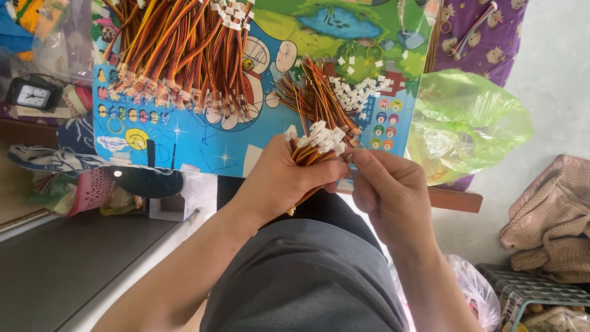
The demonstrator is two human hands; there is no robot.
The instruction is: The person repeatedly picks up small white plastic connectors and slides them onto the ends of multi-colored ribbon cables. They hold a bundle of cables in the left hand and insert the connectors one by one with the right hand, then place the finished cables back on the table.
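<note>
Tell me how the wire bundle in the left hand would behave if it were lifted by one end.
The wire bundle in the left hand is made of thin separate leads, so it would probably droop and fan out. It looks light for its bulk. The small white connectors at the tips may snag one another, as the right hand pinches there.

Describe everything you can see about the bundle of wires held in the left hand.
The bundle of wires is a tight sheaf of thin red, yellow and dark strands, each ending in a small white plastic connector. The connectors cluster at the top end, pointing away from the person. The left hand grips it around the middle, and a short tail sticks out below the fist. The right hand pinches at its connector end with the fingertips. It hangs above the near edge of the colourful cartoon board.
</note>
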